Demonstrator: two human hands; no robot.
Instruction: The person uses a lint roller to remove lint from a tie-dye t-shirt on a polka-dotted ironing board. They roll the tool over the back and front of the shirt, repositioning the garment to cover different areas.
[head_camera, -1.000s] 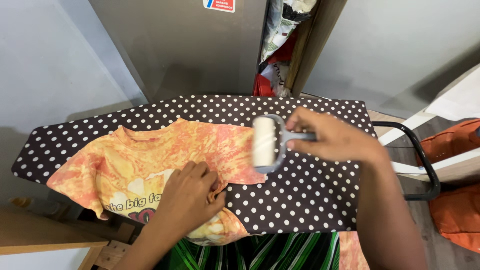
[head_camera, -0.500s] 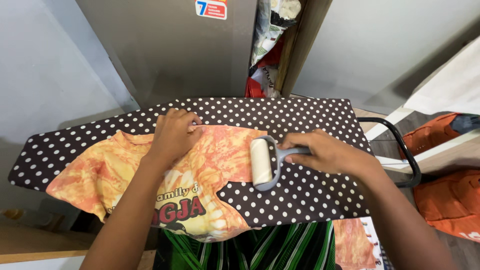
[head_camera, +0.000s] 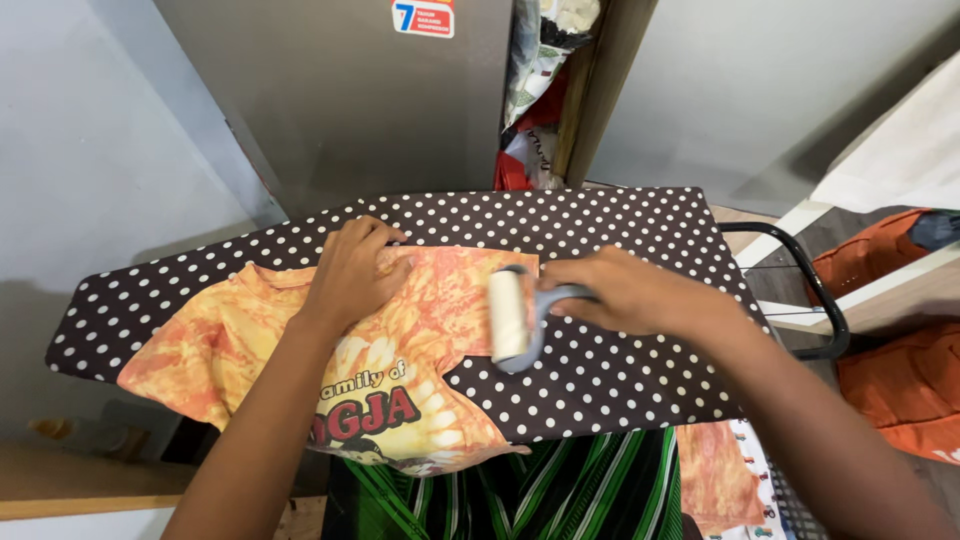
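Observation:
An orange and yellow tie-dye T-shirt (head_camera: 255, 345) lies across a brown ironing board with white polka dots (head_camera: 620, 375). My left hand (head_camera: 355, 270) presses flat on the shirt near its shoulder, by the far edge of the board. My right hand (head_camera: 615, 295) grips the grey handle of a lint roller (head_camera: 508, 316). The roller's white drum rests on the end of the shirt's sleeve.
A grey metal cabinet (head_camera: 350, 110) stands behind the board, with a gap stuffed with bags (head_camera: 530, 100) beside it. A black metal rack (head_camera: 815, 290) sticks out at the board's right end. Orange bags (head_camera: 895, 385) sit at the right. Green striped fabric (head_camera: 520, 495) hangs below.
My left hand went from the shirt's lower front up to its shoulder. The lint roller came down onto the sleeve and slid slightly left along it.

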